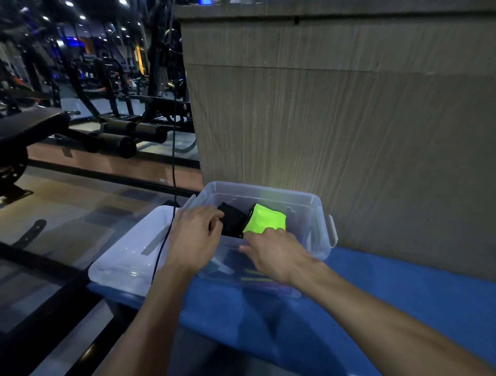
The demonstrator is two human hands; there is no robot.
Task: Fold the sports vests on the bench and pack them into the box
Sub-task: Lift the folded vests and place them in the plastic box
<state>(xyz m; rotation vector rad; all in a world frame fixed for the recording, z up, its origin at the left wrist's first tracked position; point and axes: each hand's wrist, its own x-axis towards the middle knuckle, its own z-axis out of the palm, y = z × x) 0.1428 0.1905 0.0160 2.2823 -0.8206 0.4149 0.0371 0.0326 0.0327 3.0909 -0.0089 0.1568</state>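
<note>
Left hand (198,233) grips black vest (233,220) | right hand (273,249) – fingers curled on neon vest (265,218) (both inside box (319,214))

Definitely a gym, dimly lit. Black weight machines (112,80) in rows at the back, a padded workout bench (32,126) with foam leg rollers (118,142) on the left, ceiling spotlights (69,3) overhead, blue padded surface (402,295) up front beside a wood-grain wall (349,120).
</note>
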